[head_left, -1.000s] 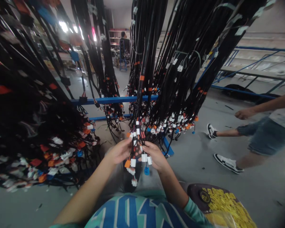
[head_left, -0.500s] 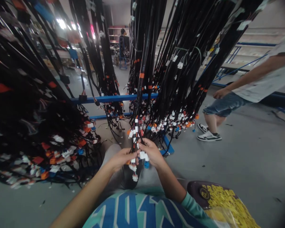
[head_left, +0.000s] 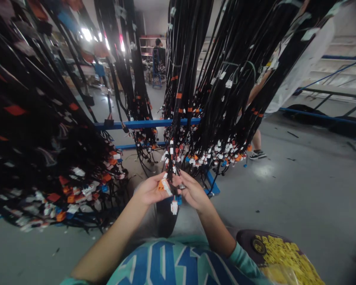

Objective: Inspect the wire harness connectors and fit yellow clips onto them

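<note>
A bundle of black cables (head_left: 178,114) hangs in front of me, its lower end between my two hands. My left hand (head_left: 152,190) is closed around the bundle's connectors, with an orange and white connector (head_left: 164,187) lying at its fingers. On the other side, my right hand (head_left: 193,191) has its fingers pinched on the same wires. A white connector (head_left: 174,207) dangles just below the hands, beside a blue connector (head_left: 179,200). Some fingertips are hidden among the wires.
Thick cable bundles (head_left: 225,99) hang at both sides over a blue metal frame (head_left: 148,123). A tub of yellow parts (head_left: 281,253) stands at lower right. Behind the right bundles is a person (head_left: 256,140), partly hidden; another sits far back.
The orange and white connector now shows at my left hand, and the lower connectors have shifted. The walking person has moved left, behind the right bundles. The view has shifted slightly.
</note>
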